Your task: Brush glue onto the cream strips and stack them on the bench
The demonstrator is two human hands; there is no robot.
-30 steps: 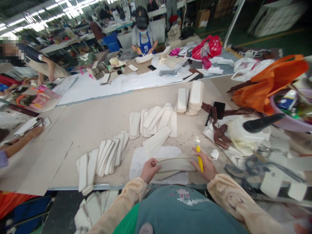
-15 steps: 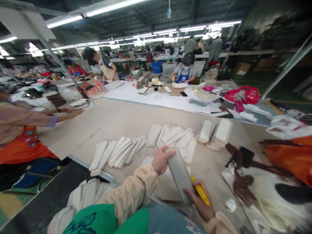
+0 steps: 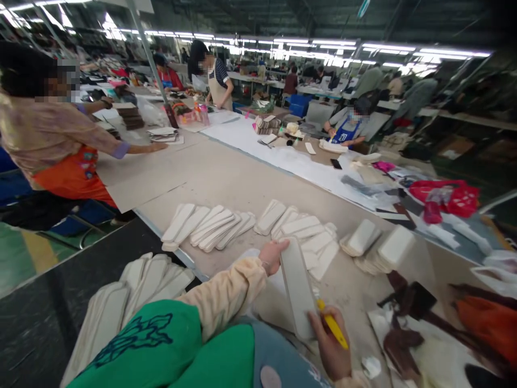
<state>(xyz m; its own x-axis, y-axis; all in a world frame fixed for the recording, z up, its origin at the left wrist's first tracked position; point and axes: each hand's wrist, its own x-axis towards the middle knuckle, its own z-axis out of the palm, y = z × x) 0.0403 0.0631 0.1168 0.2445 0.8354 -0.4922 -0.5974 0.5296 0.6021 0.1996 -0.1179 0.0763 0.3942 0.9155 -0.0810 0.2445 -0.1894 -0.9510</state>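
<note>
Both my hands hold one long white padded strip (image 3: 298,293) over the table's near edge. My left hand (image 3: 272,257) grips its far end, fingers curled over the top. My right hand (image 3: 331,345) pinches its near end and also holds a yellow pen-like tool (image 3: 333,325) against the palm. Rows of the same white strips (image 3: 210,225) lie fanned out on the tan table (image 3: 226,183) just beyond my left hand, and more strips (image 3: 301,233) are heaped behind the held one. Under my hands lies a white cloth pad (image 3: 278,302).
Two stacks of white strips (image 3: 379,245) stand at the right. Dark brown straps (image 3: 399,323) and an orange bag (image 3: 490,323) lie further right. More strips (image 3: 137,285) hang below the table edge at my left. A person in an orange apron (image 3: 68,145) reaches onto the table at left; others work at the back.
The view has swung left and up. The strip, held flat across the cloth a second ago, now points away from me, left hand at its far end, right hand at its near end.
</note>
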